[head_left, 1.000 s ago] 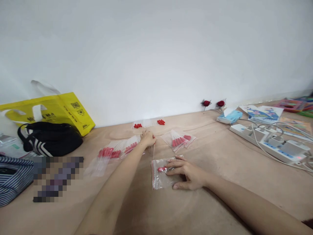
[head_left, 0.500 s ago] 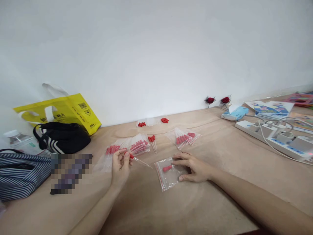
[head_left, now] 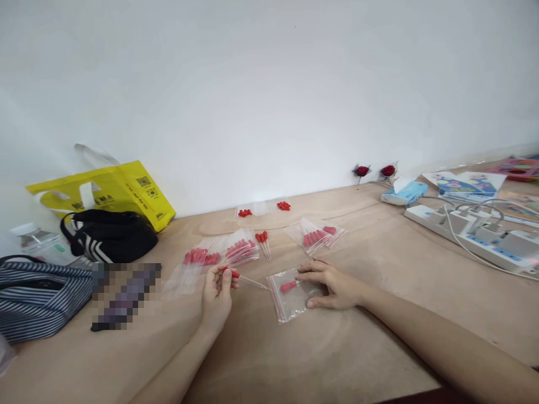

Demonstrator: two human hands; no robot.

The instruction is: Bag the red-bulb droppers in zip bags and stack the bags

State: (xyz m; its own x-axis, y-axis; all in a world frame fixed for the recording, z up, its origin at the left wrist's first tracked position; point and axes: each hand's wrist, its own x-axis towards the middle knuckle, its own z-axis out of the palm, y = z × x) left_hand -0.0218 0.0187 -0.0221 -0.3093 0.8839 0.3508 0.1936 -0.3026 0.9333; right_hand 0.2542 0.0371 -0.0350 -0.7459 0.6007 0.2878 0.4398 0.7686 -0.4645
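Note:
My left hand pinches the red rubber bulb of a glass dropper. Its clear tube points right, with the tip at the left edge of a clear zip bag. Inside that bag lies another dropper, its tube partly covered by my fingers. My right hand rests on the bag's right side, fingers stretched and thumb apart, pressing it to the table. Just beyond, a few loose droppers lie together. Bagged droppers are piled to their left, and more bagged droppers lie to the right.
Red bulbs in small groups sit on plastic by the wall. At left stand a yellow bag, a black pouch and a striped bag. A power strip with cables and a blue tissue pack lie at right.
My left hand has moved slightly right and nearer to me, bringing the dropper's tip to the bag's edge. My right hand stays on the bag.

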